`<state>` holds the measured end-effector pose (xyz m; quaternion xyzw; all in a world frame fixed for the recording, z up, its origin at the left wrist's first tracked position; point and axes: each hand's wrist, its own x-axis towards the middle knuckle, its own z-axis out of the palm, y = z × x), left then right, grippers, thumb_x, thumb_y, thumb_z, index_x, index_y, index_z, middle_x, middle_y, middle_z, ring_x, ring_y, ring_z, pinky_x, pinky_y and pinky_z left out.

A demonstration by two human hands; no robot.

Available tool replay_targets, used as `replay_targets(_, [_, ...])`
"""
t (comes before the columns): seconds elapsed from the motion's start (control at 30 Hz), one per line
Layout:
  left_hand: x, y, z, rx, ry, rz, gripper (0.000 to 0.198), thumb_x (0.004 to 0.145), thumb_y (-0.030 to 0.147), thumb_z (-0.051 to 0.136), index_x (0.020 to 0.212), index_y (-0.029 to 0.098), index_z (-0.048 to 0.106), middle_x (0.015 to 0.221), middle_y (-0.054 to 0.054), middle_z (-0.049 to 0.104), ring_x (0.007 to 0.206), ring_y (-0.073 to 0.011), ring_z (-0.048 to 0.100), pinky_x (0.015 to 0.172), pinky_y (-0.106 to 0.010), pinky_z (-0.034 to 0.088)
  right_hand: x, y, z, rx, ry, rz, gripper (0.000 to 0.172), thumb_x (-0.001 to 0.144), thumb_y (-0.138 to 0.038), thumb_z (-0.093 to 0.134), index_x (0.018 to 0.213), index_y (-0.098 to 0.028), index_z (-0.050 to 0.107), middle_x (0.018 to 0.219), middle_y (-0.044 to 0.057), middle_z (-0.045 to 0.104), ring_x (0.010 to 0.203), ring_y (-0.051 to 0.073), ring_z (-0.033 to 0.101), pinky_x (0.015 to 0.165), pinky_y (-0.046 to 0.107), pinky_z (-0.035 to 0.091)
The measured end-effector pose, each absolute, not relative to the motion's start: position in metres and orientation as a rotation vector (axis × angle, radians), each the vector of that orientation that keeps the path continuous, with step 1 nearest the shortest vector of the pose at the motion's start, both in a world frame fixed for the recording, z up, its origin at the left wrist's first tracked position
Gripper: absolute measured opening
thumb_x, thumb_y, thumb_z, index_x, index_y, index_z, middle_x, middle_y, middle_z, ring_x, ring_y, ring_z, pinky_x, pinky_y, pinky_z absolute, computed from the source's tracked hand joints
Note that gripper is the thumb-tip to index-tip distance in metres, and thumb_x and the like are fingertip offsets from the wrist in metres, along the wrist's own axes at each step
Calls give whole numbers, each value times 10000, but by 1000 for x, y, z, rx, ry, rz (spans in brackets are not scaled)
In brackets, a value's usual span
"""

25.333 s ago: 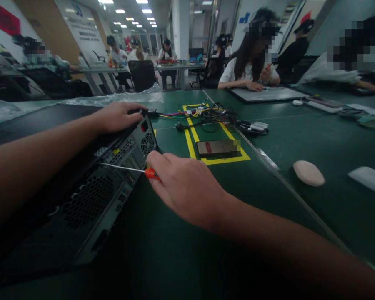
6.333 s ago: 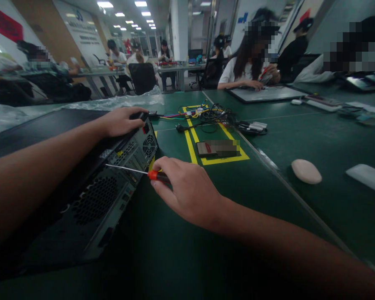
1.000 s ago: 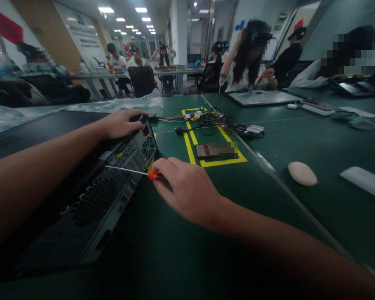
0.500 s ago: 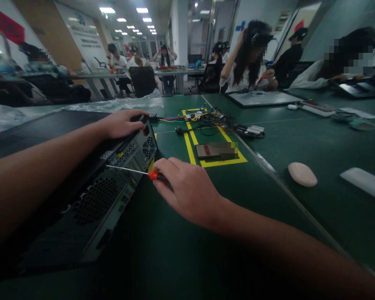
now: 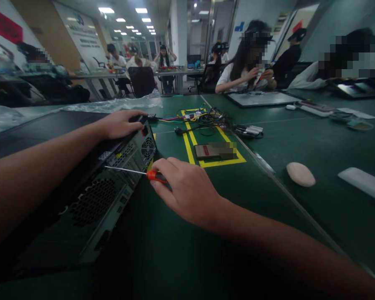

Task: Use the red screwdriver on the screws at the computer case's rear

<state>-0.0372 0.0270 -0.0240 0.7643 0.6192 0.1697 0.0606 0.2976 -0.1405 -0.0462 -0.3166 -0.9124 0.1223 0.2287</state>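
Note:
A black desktop computer case lies on its side at the left, its rear panel with vents and ports facing right. My left hand rests on the case's top near the far rear corner, fingers stretched out and thumb by the edge. In my right hand is a screwdriver with an orange and black handle, the fingers closed around it. Its thin shaft points left, and the tip meets or nearly meets the upper edge of the rear panel. Any screw at the tip is too small to make out.
Past my right hand lies a dark phone-like device inside yellow tape. Bundled cables lie farther back. At right are a beige mouse-shaped object and a white bar. A co-worker sits across the table.
My hands, the screwdriver and the case keep nearly the same positions, with a slight shift of the view. The co-worker across the table has lowered a raised arm.

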Motion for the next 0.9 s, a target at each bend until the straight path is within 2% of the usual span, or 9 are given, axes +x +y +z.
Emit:
replay_targets(0.13, [-36,26,-24,2325,1866,504,858,887,721,679,1663,371,783,1626,-73,800,1509,-497,704,1349,-594,511,298,-141,-45,-868,-2525,349,225,1226,-347,620,1336,-193,740,1185,85,798,992,223,700,748,348,368])
replay_targets(0.3, [-34,25,-23,2326,1883,508,868,888,701,680,1667,330,779,1635,-88,794,1482,-515,720,1338,-621,516,298,-141,-45,-885,-2510,329,219,1222,-361,633,1314,-202,752,1180,84,795,999,230,716,737,348,362])
replay_targets(0.4, [-35,25,-25,2315,1897,521,853,883,697,690,1652,343,794,1611,-87,810,1445,-526,735,1314,-632,537,298,-142,-45,-891,-2505,326,235,1219,-381,635,1301,-198,758,1168,81,795,985,226,708,737,342,360])
replay_targets(0.63, [-36,26,-25,2325,1877,513,879,884,730,675,1673,355,778,1614,-84,803,1495,-511,709,1337,-610,520,298,-142,-42,-889,-2503,340,299,1233,-431,617,1274,-186,783,1139,79,792,956,215,688,741,349,358])
replay_targets(0.9, [-36,24,-22,2318,1876,496,848,886,715,701,1658,374,786,1603,-79,813,1489,-527,706,1338,-636,515,293,-143,-42,-929,-2536,387,418,1280,-453,509,1235,-162,805,1143,95,809,951,210,694,750,369,376])
